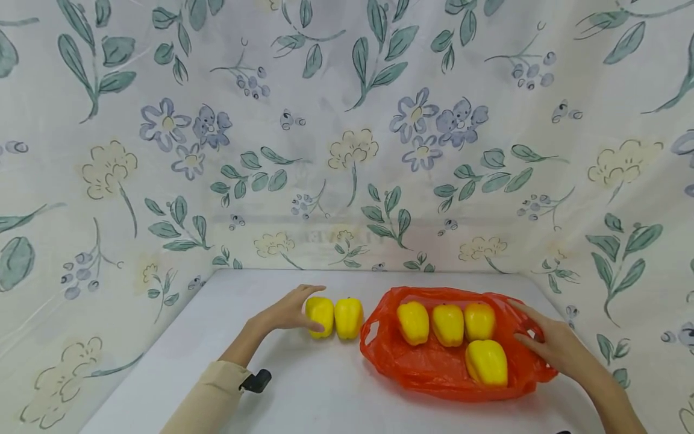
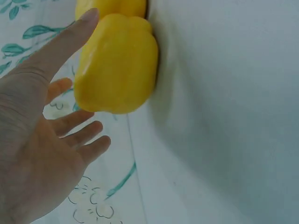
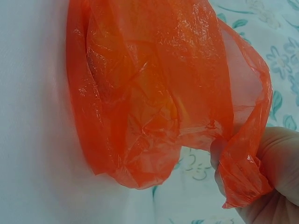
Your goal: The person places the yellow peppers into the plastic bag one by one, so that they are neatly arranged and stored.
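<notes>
A smooth, blocky yellow bell pepper point(image 1: 318, 314) on the flat white tabletop point(image 1: 303, 386) is framed by the left hand point(image 1: 288, 310), spread wide; contact cannot be told. A handle point(image 3: 245, 165) of the thin red plastic bag point(image 1: 423, 369) is pinched by the right hand point(image 1: 557, 342). The pepper is best gripped round its middle without the second yellow pepper point(image 1: 349, 317) just beside it being nudged, while the bag is held wide

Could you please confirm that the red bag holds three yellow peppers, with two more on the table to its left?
Not quite: the red bag holds four yellow peppers, not three, as the head view shows. The other two peppers are indeed on the table to its left.
</notes>
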The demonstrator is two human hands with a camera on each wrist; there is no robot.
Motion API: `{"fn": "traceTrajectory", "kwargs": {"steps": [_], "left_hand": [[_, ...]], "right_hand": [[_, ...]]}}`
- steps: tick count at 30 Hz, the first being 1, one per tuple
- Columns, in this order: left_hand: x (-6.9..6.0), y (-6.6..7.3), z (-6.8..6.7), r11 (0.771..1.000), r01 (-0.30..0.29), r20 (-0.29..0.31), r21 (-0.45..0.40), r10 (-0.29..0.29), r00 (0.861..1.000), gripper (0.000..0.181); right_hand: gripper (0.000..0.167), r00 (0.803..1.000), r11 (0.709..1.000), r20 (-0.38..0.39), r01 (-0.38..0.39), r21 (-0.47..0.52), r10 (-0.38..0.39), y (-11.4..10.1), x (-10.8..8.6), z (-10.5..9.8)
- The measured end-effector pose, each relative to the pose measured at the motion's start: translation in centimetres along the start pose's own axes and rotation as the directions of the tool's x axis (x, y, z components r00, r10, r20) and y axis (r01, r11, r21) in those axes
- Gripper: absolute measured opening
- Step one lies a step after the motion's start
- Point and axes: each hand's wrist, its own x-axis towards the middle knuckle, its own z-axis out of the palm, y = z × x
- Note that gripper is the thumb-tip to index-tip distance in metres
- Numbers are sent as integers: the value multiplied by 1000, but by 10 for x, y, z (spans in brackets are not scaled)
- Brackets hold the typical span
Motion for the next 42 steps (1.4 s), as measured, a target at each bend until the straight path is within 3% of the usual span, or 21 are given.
{"fn": "traceTrajectory", "kwargs": {"steps": [3,9,14,19,29,36,42], "left_hand": [[-2,-9,3,1000,13,24,-23,-12,1000,95],[-2,-19,7,996,-25,65,-82,31,997,96],[0,-22,13,991,-16,96,-132,29,995,97],[-2,-20,16,991,10,120,-130,6,993,99],[-5,-23,16,993,-40,89,-111,50,995,100],[-2,-24,14,991,-50,101,-125,63,993,95],[-1,-24,12,991,-59,96,-123,71,993,95]], "right_hand": [[70,1000,1000,13,-9,15,9,-1,-1,1],[70,1000,1000,6,2,11,-2,1,0,0],[70,1000,1000,18,-3,20,3,3,0,1],[70,1000,1000,23,-7,14,6,4,-1,3],[70,1000,1000,29,-10,23,10,3,-3,3],[69,1000,1000,8,4,6,-4,2,-2,2],[70,999,999,38,-28,22,27,1,-1,0]]}}
